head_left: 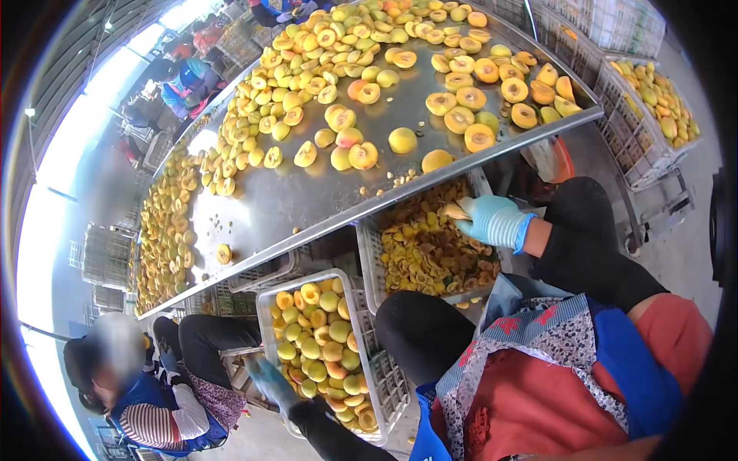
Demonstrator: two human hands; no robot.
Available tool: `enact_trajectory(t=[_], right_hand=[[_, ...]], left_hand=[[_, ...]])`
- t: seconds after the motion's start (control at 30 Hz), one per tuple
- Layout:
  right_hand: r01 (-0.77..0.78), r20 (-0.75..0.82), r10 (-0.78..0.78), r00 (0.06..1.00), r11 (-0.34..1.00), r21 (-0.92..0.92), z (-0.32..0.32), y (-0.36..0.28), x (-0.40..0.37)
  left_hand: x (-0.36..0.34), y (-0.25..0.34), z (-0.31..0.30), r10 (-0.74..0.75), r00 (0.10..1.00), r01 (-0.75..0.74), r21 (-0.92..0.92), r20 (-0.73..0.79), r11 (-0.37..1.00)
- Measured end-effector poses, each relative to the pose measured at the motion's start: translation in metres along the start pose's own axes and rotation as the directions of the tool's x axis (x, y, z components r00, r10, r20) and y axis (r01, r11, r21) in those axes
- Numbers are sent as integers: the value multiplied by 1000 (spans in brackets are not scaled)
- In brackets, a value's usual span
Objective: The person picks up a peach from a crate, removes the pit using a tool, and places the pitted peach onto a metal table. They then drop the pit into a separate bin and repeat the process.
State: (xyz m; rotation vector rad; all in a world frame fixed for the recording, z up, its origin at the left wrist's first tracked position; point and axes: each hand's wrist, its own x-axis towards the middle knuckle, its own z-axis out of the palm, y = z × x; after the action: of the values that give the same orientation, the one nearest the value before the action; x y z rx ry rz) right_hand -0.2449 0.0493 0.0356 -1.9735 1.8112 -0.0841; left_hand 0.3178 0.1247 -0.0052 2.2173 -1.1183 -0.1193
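Note:
My right hand [493,221], in a light blue glove with a striped cuff, is closed over a white crate [372,265] filled with yellow-orange fruit scraps. A small tan piece shows at its fingertips, too small to make out. My left hand [272,386], also gloved in blue, reaches to the left side of another white crate [393,388] heaped with whole and halved peaches [315,338]. Its fingers look stretched out, with nothing visible in them. Above both crates slopes a metal table [307,201] carrying many cut peach halves [460,120].
The table's raised metal rim [369,206] runs above my hands. A co-worker [165,407] sits at the lower left, close to the peach crate. At the right, a full fruit crate [626,127] stands on a low cart [665,207]. A reddish bucket [563,159] is under the table corner.

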Motion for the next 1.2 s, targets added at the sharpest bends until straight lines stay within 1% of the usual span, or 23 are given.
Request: enact_trajectory(t=[0.03, 0.07, 0.1, 0.13, 0.17, 0.2, 0.23, 0.27, 0.33, 0.4, 0.5, 0.63, 0.7, 0.73, 0.77, 0.8, 0.83, 0.87, 0.9, 0.93, 1.0, 1.1, 1.2], right_hand=[[40, 8, -41, 999, 997, 62, 0, -1, -1], [86, 4, -87, 996, 989, 117, -4, -2, 2], [104, 30, -115, 993, 960, 261, -13, -10, -2], [161, 6, -169, 986, 948, 273, -17, -16, 0], [217, -23, -219, 975, 936, 279, -21, -21, 1], [270, -51, -267, 962, 920, 283, -25, -23, 3], [316, -87, -304, 949, 905, 286, -29, -24, 5], [323, -84, -313, 946, 891, 319, -31, -20, 5], [336, -84, -329, 940, 859, 388, -34, -11, 7], [303, -43, -306, 951, 895, 327, -37, 2, 12], [212, 21, -228, 974, 931, 296, -66, -2, -1], [427, -298, -327, 897, 816, 390, -51, 8, 4], [481, -395, -325, 859, 775, 410, -48, 6, 5], [506, -438, -320, 840, 755, 418, -46, 6, 5], [517, -486, -297, 822, 747, 417, -44, 6, 6], [529, -534, -272, 801, 738, 418, -42, 4, 6], [541, -578, -243, 779, 727, 424, -39, 0, 5], [537, -579, -231, 782, 721, 438, -40, -4, 4], [533, -580, -220, 784, 718, 448, -43, -8, 2], [526, -581, -208, 787, 717, 457, -44, -11, 0], [557, -648, -189, 738, 713, 427, -43, -18, 2], [545, -666, -214, 715, 767, 338, -40, -24, 2], [474, -580, -216, 785, 813, 339, -37, -25, 5]], left_hand=[[0, 57, 6, 105, 993, -111, -113, -58, 987], [2, 107, 15, 186, 983, -174, -311, 10, 935], [13, 142, 38, 322, 944, -219, -593, 72, 775], [2, 202, 45, 336, 935, -239, -498, 113, 834], [-10, 259, 48, 481, 853, -342, -477, 205, 810], [4, 280, 80, 640, 732, -468, -511, 233, 721], [6, 317, 96, 636, 673, -495, -409, 377, 766], [10, 337, 121, 816, 516, -733, -359, 260, 578], [28, 369, 171, 798, 431, -706, -393, 421, 589], [59, 373, 240, 833, 295, -803, -350, 469, 482], [37, 409, 224, 582, 380, -735, -147, 719, 662], [39, 397, 234, 631, 394, -849, 2, 668, 528], [39, 386, 220, 587, 488, -696, -117, 647, 708], [26, 388, 203, 556, 529, -600, -181, 642, 779], [10, 389, 185, 500, 601, -375, -333, 623, 865], [-2, 391, 173, 516, 583, -117, -564, 627, 817], [-9, 390, 164, 533, 569, 157, -719, 626, 677], [-16, 388, 156, 551, 562, 415, -787, 617, 457], [-28, 386, 152, 638, 509, 476, -807, 577, 350], [-62, 396, 142, 591, 629, 495, -846, 505, 197], [-100, 403, 134, 551, 671, 510, -848, 496, 143], [-127, 402, 144, 615, 683, 415, -902, 394, 117], [-137, 402, 150, 609, 713, 285, -937, 348, 201]])
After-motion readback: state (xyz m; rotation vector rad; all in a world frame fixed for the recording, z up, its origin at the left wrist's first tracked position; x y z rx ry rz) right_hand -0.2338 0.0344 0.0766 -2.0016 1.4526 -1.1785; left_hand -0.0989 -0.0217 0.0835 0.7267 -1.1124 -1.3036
